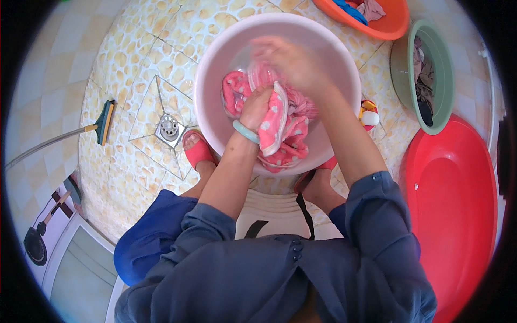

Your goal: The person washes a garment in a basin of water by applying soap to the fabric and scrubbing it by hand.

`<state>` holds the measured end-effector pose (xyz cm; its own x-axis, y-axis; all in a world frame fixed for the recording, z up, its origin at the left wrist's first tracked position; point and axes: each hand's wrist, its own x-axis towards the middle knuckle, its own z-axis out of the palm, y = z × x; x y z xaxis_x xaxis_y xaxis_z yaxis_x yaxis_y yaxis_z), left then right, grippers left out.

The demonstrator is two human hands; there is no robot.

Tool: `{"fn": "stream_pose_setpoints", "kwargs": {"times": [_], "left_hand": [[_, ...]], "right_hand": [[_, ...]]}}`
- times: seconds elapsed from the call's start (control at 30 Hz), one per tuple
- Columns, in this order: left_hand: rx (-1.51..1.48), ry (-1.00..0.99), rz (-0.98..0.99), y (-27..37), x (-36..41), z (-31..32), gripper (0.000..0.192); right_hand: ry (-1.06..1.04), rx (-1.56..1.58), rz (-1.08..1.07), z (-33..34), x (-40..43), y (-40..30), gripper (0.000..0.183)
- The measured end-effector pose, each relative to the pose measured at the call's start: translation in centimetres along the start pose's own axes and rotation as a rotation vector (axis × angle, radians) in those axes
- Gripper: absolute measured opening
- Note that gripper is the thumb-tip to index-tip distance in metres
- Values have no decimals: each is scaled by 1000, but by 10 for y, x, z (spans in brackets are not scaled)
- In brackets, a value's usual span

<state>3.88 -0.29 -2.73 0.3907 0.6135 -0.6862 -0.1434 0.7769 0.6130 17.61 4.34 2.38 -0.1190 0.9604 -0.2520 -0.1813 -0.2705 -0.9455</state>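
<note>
A large pale pink basin (335, 60) stands on the floor between my feet, with some water in it. My left hand (257, 107), a pale green bangle at its wrist, grips a pink cloth with white dots (272, 121). Part of that cloth hangs in folds towards the near rim. My right hand (286, 60) is blurred above the far side of the cloth, its fingers stretched to the left and seemingly holding nothing. Beneath it lies pink striped fabric (260, 74), partly hidden by the hand. More dotted cloth is bunched at the basin's left.
An orange basin (387, 30) and a green basin (444, 80), both with clothes inside, stand at the upper right. A red tub (452, 202) lies below them. Left of the pink basin are a floor drain (169, 127) and a long-handled floor brush (106, 122).
</note>
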Motion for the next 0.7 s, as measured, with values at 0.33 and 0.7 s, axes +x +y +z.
{"fn": "stream_pose_setpoints", "kwargs": {"times": [0.33,0.7], "left_hand": [[-408,-128,189,-40,4,-24,33],[-572,-172,-128,-2,-7,13,29]], "right_hand": [[-19,-1021,-430,66,-71,33,31],[421,439,229,-11,-43,55,29]]}}
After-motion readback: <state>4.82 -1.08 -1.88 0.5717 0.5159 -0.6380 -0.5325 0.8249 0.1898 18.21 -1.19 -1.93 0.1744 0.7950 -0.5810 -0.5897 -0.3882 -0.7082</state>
